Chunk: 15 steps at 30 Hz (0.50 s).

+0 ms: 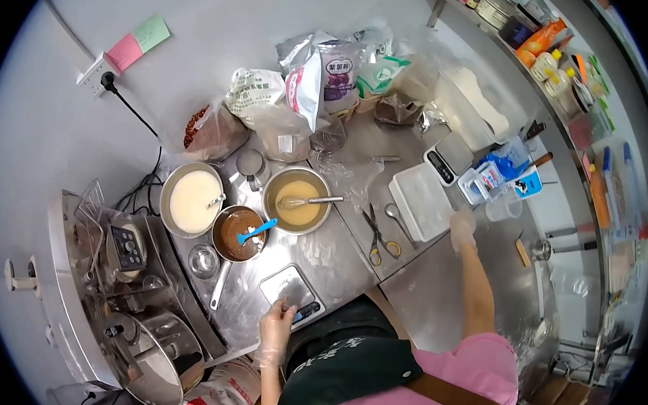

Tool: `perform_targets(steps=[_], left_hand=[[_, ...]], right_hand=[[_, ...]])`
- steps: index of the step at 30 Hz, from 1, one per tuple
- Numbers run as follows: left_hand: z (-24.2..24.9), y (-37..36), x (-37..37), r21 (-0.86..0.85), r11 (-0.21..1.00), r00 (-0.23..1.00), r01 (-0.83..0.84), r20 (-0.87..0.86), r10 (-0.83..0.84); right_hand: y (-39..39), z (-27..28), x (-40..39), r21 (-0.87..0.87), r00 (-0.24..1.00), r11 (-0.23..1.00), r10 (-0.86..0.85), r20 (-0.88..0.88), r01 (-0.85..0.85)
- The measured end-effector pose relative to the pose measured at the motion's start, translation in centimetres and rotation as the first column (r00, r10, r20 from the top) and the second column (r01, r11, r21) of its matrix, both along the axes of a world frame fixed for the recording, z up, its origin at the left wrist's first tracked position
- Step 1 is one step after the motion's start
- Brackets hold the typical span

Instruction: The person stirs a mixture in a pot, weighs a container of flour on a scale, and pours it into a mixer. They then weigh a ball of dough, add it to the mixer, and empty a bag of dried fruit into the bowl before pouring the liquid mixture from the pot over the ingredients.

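My left hand (277, 332), in a clear glove, is at the front edge of a small digital scale (289, 283), its fingers drawn together; whether they hold anything is too small to tell. Out to the right, my gloved right hand (463, 227) is beside the right edge of a white rectangular container (420, 199), its fingers blurred. Behind the scale stand a saucepan of brown mixture (239, 234) with a blue spatula (257, 230), a bowl of yellow liquid (298, 208) with a whisk (311, 201), and a bowl of cream-coloured liquid (194, 199).
Scissors (376, 239) and a spoon (400, 222) lie left of the white container. A second scale (449, 158) stands behind it. Bags of ingredients (339, 73) line the wall. A mixer bowl (154, 370) is at the lower left, and a loaded shelf (562, 76) runs along the right.
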<state>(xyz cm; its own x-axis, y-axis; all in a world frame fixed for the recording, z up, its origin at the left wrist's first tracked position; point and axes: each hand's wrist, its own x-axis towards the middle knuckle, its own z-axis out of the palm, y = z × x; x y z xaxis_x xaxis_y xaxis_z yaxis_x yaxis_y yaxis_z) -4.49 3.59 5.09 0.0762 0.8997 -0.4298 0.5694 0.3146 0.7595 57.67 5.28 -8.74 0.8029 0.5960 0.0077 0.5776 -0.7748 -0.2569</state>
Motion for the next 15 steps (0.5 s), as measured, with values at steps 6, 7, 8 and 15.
perform_targets(steps=[6,7,8,15], left_hand=[[-0.6,1.0,1.3,0.002,0.992,0.991,-0.128,-0.029,0.128],[0.2,1.4,1.8,-0.023,0.991,0.99,-0.135,-0.039,0.134],[1.4,1.9,2.4,-0.047,0.989,0.989,-0.144,-0.048,0.141],[1.3,1.2,4.5,-0.009,0.95,0.95,-0.312,-0.028,0.311]], right_hand=[[17.0,18.5,-10.9,0.443,0.94,0.849,0.338,-0.036,-0.289],[20.2,20.6,-13.2,0.542,0.895,0.79,0.421,-0.143,-0.285],[23.2,22.4,-15.6,0.635,0.828,0.727,0.508,-0.238,-0.263],[37.9,27.5,-25.4,0.17,0.632,0.651,0.759,-0.157,-0.74]])
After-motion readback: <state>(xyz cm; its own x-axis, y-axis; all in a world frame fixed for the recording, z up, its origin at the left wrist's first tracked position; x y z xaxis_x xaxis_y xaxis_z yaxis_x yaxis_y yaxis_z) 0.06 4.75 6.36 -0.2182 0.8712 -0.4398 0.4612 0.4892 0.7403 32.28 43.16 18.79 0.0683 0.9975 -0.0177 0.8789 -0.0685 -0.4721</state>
